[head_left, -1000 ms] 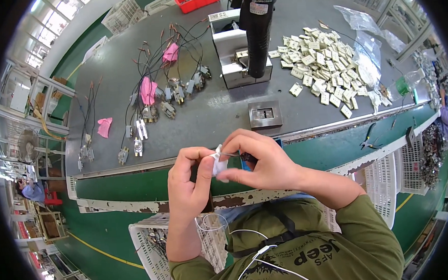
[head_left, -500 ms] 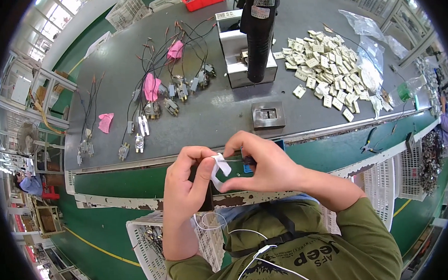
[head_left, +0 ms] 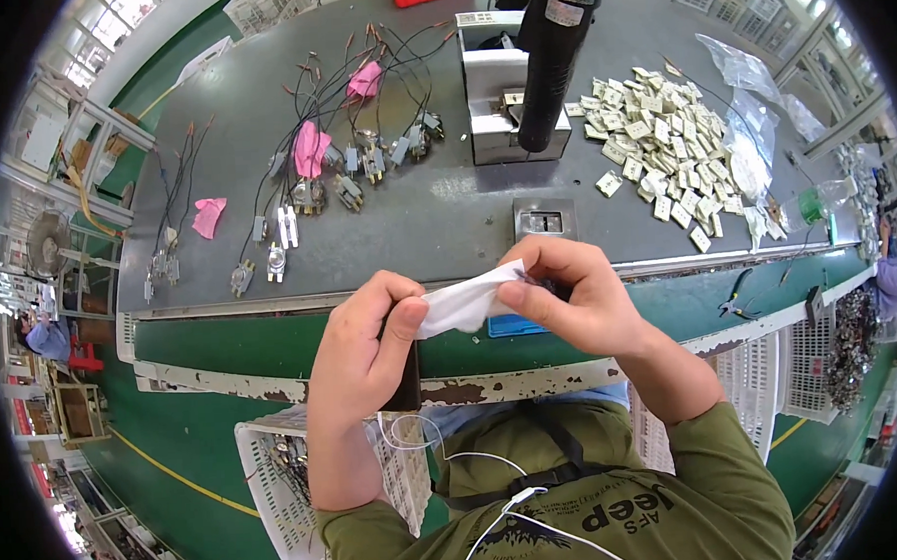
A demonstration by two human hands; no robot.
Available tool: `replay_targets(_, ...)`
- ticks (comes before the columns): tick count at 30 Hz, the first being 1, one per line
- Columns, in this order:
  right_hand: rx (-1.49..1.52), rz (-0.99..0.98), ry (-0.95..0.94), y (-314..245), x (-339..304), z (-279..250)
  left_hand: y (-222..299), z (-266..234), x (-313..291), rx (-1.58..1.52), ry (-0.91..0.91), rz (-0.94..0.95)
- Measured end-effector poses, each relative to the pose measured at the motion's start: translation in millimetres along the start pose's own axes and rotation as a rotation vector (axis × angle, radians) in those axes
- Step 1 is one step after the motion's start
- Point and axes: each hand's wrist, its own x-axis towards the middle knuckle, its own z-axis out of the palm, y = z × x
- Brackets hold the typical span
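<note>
A white strip, thin and soft like cloth or paper, is stretched between my two hands above the front edge of the bench. My left hand pinches its left end between thumb and bent fingers. At the other end, my right hand grips it between thumb and forefinger, somewhat higher. Something dark shows in the hollow of my right hand, too hidden to name. Just below the strip lies a blue tray, partly covered by my right hand. Behind my right hand sits a small metal block with a rectangular slot.
A bench press with a black column stands at the back middle. White rectangular pieces are heaped on the right. Wired metal parts and pink scraps lie left. Pliers rest on the lower green ledge.
The white strip has gone from bent and folded to drawn out wide. My right hand has moved right, and the thin metal tool seen at its fingers no longer shows clearly. The view has shifted slightly.
</note>
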Motion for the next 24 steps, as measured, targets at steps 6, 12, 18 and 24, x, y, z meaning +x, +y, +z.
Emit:
replay_targets(6,0.092,0.060,0.009,-9,0,1,-7,4,1,-0.219,-0.143,0.092)
replay_targets(12,0.100,0.092,0.038,-15,-3,-4,0,2,3,-0.120,-0.103,0.143)
replay_targets(18,0.094,0.069,0.056,-15,-4,-6,-5,9,4,-0.189,0.008,0.203)
replay_targets(24,0.108,0.058,0.061,-13,-5,-9,-1,20,5,-0.373,0.158,0.188)
